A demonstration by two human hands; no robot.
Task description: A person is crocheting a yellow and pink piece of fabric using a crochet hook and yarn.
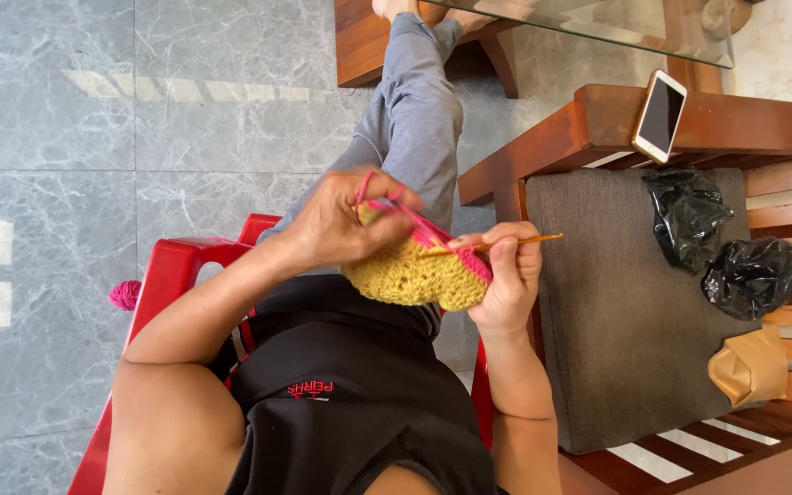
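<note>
The left hand (336,225) grips a yellow crocheted piece with a pink edge (414,270), pink yarn over its fingers. The right hand (506,275) pinches a thin orange crochet hook (515,242). The pink row looks only partly worked along the rim.

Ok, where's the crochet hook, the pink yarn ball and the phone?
Crochet hook (535,240), head view, on its orange shaft.
Pink yarn ball (125,294), head view, on its middle, on the floor.
Phone (660,115), head view, on its dark screen.
</note>
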